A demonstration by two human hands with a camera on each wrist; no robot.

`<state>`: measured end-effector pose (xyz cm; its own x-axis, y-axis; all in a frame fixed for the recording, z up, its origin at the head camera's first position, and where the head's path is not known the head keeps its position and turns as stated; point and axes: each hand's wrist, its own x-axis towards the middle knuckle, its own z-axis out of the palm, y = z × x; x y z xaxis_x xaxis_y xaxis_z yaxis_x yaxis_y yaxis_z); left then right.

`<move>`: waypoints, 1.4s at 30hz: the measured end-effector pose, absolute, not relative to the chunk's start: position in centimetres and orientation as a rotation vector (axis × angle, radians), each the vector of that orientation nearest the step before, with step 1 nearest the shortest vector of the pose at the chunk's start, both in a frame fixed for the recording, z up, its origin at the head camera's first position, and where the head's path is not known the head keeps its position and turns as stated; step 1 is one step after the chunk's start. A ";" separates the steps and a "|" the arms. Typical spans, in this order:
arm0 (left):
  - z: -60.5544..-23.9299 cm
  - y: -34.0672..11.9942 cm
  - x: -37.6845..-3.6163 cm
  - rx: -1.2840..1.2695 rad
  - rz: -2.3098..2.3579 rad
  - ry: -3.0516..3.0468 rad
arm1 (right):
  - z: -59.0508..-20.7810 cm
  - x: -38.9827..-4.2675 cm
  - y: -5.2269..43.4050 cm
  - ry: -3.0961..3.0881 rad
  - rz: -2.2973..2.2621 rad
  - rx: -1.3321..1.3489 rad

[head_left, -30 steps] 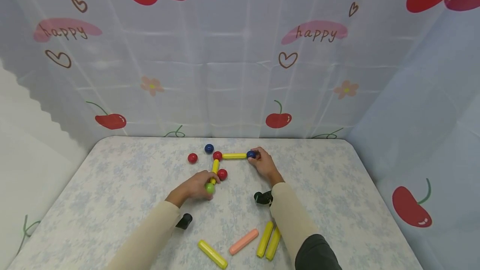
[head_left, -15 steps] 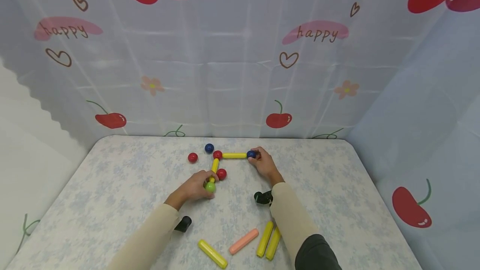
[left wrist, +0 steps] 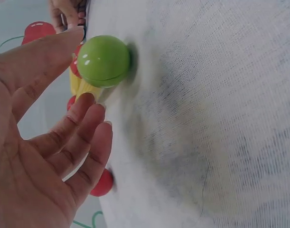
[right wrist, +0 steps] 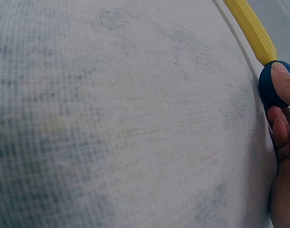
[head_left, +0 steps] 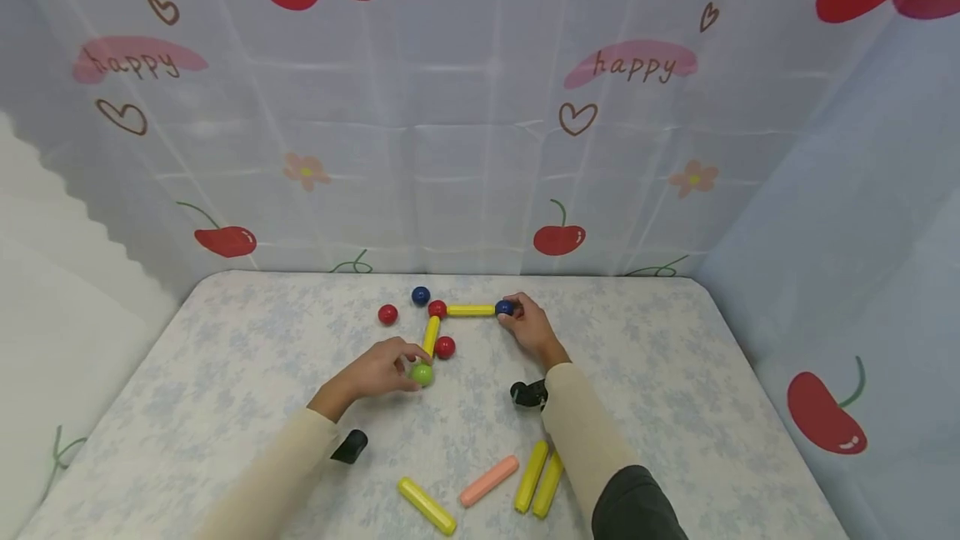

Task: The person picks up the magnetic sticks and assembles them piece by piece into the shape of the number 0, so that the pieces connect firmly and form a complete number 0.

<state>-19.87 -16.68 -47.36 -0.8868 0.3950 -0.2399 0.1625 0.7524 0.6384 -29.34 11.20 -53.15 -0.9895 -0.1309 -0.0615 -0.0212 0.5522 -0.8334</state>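
In the head view, a red ball (head_left: 437, 309) forms the corner between two yellow rods. One yellow rod (head_left: 471, 311) runs right to a blue ball (head_left: 504, 308); the other yellow rod (head_left: 431, 335) comes toward me to a green ball (head_left: 422, 374). My right hand (head_left: 531, 330) pinches the blue ball, its thumb lying on it in the right wrist view. Around the green ball my left hand (head_left: 378, 372) is spread loosely. In the left wrist view, that hand's fingers are parted and do not grip the green ball (left wrist: 104, 61).
A loose red ball (head_left: 445, 347) lies right of the near rod. Another red ball (head_left: 387, 314) and a blue ball (head_left: 421, 296) lie at the back left. Near the front are a yellow rod (head_left: 427, 506), a pink rod (head_left: 489, 481) and two more yellow rods (head_left: 531, 477).
My left hand has let go at the green ball and the near rod and drawn slightly left. The right hand stays on the blue ball.
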 end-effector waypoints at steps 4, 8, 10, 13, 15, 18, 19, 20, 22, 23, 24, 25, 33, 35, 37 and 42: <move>-46.8 -16.9 -19.5 0.464 0.923 2.580 | -53.0 -29.7 11.3 2.673 -1.420 -0.122; -46.3 -16.5 -18.5 0.639 0.943 2.511 | -52.9 -29.8 11.4 2.671 -1.416 -0.097; -46.1 -16.2 -17.9 0.722 0.941 2.453 | -52.9 -29.8 11.4 2.667 -1.414 -0.091; -45.9 -15.6 -17.0 0.796 0.914 2.354 | -52.9 -29.7 11.4 2.654 -1.423 -0.084; -45.9 -15.3 -16.4 0.826 0.892 2.280 | -52.9 -29.6 11.4 2.655 -1.425 -0.087; -46.1 -15.1 -15.4 0.860 0.878 2.156 | -52.9 -29.5 11.4 2.658 -1.425 -0.097; -46.3 -15.1 -15.1 0.871 0.879 2.112 | -52.9 -29.5 11.3 2.660 -1.425 -0.102; -47.0 -15.1 -14.9 0.925 0.857 2.085 | -52.9 -29.5 11.3 2.664 -1.423 -0.107; -47.6 -15.0 -14.4 0.952 0.858 2.002 | -52.9 -29.5 11.3 2.667 -1.424 -0.110; -48.0 -15.0 -14.2 0.962 0.858 1.966 | -52.9 -29.5 11.3 2.665 -1.427 -0.109; -48.9 -15.1 -14.1 1.014 0.828 1.959 | -53.0 -29.5 11.3 2.668 -1.427 -0.111; -49.1 -15.0 -13.9 1.023 0.819 1.943 | -53.0 -29.6 11.3 2.671 -1.427 -0.114; -49.4 -14.5 -12.5 1.069 0.736 2.028 | -53.2 -29.4 11.2 2.666 -1.428 -0.112; -49.0 -14.3 -12.3 1.062 0.731 2.061 | -53.2 -29.4 11.2 2.664 -1.427 -0.111; -49.1 -14.2 -12.2 1.051 0.718 2.092 | -53.2 -29.4 11.1 2.662 -1.424 -0.111; -48.8 -14.1 -12.2 0.947 0.783 2.100 | -53.1 -29.4 11.1 2.662 -1.423 -0.098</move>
<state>-12.21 -14.07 -48.83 -0.4928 0.8005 -0.3412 0.3813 0.5511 0.7422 -29.42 11.08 -53.15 -0.9906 -0.1137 -0.0762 0.0003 0.5554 -0.8316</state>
